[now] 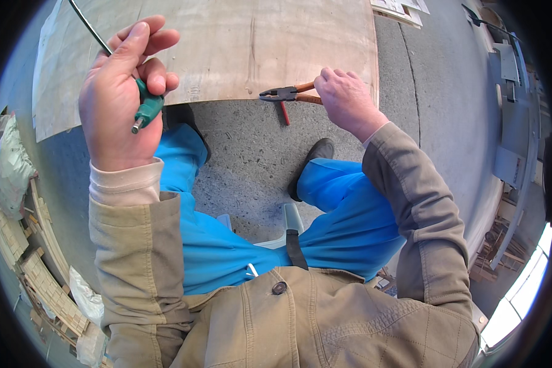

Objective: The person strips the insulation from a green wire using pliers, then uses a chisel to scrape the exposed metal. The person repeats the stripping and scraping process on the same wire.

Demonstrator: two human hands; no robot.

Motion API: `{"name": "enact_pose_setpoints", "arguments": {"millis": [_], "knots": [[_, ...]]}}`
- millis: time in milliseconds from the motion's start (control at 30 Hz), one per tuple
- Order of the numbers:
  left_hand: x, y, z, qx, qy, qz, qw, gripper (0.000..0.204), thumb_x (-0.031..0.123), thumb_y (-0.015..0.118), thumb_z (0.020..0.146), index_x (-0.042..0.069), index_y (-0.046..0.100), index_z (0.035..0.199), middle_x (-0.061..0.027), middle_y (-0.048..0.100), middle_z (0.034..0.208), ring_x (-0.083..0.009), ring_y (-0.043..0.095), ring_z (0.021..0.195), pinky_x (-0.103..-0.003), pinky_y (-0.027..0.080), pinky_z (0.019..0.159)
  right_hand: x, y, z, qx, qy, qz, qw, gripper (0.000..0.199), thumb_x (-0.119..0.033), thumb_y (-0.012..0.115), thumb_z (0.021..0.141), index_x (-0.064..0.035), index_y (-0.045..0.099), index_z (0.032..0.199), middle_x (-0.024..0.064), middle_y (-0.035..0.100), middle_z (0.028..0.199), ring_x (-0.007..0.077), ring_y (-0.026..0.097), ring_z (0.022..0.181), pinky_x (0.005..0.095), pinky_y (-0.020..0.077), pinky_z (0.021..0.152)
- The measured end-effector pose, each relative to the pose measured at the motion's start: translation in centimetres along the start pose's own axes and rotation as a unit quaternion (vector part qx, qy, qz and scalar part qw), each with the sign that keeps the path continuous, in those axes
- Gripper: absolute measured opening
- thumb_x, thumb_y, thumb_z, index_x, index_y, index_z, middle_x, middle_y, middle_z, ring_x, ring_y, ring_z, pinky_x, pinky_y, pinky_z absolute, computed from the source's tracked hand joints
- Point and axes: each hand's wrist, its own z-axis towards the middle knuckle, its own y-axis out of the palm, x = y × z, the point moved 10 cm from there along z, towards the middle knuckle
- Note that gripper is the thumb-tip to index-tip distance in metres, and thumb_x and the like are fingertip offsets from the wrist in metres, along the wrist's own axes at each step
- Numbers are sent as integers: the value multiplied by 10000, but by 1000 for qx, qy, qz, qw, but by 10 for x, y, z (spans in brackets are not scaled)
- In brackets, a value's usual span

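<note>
My left hand (119, 92) is raised and closed around a green-handled tool (147, 109) whose thin dark metal shaft (89, 27) runs up and to the left. My right hand (346, 98) grips the orange handles of a pair of pliers (288, 95) at the near edge of a plywood sheet (227, 43). The pliers' dark jaws point left, over a short red piece (284, 114) lying on the concrete. I sit with blue trousers and dark shoes below the sheet.
The plywood sheet lies flat on a grey concrete floor (423, 80). Stacks of wooden slats and white sacks (9, 165) line the left side. Metal brackets and frames (512, 110) stand along the right. A pale seat (291, 221) shows between my legs.
</note>
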Motion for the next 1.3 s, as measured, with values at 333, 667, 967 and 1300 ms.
{"name": "enact_pose_setpoints", "arguments": {"millis": [333, 667, 967, 1300], "knots": [[-3, 1, 0, 4, -5, 14, 1000, 260, 213, 639, 1064, -19, 691, 1169, -144, 742, 1049, -79, 547, 602, -272, 537, 625, 0, -6, -3, 28, -5, 13, 999, 104, -162, 670, 914, -72, 683, 964, 68, 642, 1001, 236, 657, 994, 404, 498, 873], [-4, 3, 0, -5, -9, 9, 1000, 259, 213, 633, 1067, -19, 692, 1166, -142, 743, 1044, -77, 552, 601, -273, 538, 626, 0, -16, -12, 139, -38, 4, 990, 105, -166, 653, 897, -78, 673, 951, 48, 618, 1012, 221, 621, 1039, 388, 464, 926], [-4, 5, 0, -8, -13, 9, 1000, 258, 216, 633, 1067, -17, 695, 1159, -138, 743, 1040, -75, 552, 601, -269, 535, 633, 3, -8, -15, 110, -20, -6, 994, 94, -172, 662, 892, -96, 674, 944, 45, 619, 1009, 212, 621, 1032, 377, 475, 905], [-4, 7, 0, -9, -14, 6, 1000, 248, 206, 650, 1054, -17, 697, 1151, -138, 743, 1032, -81, 548, 598, -269, 535, 627, -15, -1, -34, 71, 3, -16, 997, 76, -178, 681, 876, -108, 655, 887, 51, 619, 935, 216, 638, 954, 370, 502, 810]]}}
